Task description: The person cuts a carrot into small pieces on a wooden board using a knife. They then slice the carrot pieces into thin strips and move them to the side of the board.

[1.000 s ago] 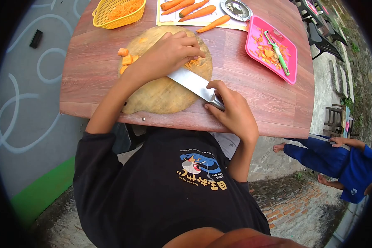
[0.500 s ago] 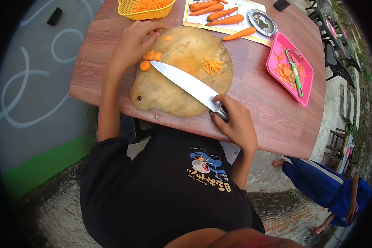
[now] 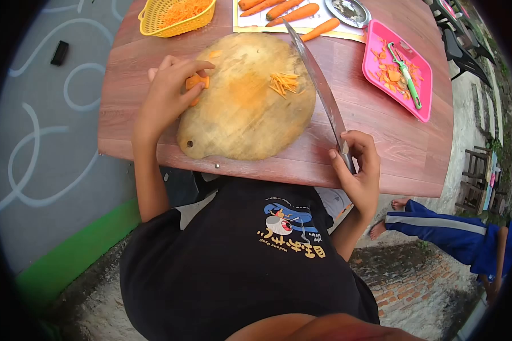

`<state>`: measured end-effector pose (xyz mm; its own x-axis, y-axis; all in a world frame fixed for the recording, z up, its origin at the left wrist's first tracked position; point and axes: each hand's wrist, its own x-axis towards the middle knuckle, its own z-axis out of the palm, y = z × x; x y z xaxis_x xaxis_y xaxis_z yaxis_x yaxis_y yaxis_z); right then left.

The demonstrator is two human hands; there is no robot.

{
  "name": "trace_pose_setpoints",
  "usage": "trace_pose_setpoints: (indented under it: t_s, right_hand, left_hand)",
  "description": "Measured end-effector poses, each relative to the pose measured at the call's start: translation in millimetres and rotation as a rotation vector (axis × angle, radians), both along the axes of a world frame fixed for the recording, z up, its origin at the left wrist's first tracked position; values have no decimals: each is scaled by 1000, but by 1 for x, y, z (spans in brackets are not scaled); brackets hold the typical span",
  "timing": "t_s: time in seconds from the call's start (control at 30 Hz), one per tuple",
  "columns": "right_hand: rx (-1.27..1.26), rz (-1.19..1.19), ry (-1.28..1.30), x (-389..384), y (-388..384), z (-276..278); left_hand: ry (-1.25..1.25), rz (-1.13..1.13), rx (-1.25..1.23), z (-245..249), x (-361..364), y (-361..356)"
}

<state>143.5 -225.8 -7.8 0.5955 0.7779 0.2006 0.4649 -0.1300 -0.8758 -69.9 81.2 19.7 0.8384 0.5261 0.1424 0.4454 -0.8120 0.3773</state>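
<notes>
At the left edge of the round wooden cutting board (image 3: 233, 131), my left hand (image 3: 168, 94) has its thumb and fingers closed around a cut carrot piece (image 3: 195, 81). Another bit of orange shows just below it, partly covered by the thumb. My right hand (image 3: 358, 167) grips the handle of a kitchen knife (image 3: 322, 85). Its long blade points away from me along the board's right side, the tip near the whole carrots. A small heap of carrot matchsticks (image 3: 283, 83) lies on the right part of the board, and a thin carrot slice (image 3: 215, 54) rests near its upper left.
A yellow basket (image 3: 176, 28) of shredded carrot stands at the back left. Several whole carrots (image 3: 293, 14) lie on paper beside a metal dish (image 3: 349, 11). To the right, a pink tray (image 3: 371, 54) holds peelings and a green peeler (image 3: 407, 77). Another person (image 3: 438, 227) is at lower right.
My right hand has lifted the knife off the board and moved it right, turning the blade away from me. My left hand has come down onto the carrot pieces.
</notes>
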Motion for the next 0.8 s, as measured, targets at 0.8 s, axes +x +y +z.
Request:
trace_pose_setpoints:
  t_s: [0.8]
  right_hand:
    - [144,-111,334,-36,-17,-6]
  left_hand:
    - [-246,-9,110,-15,13,-16]
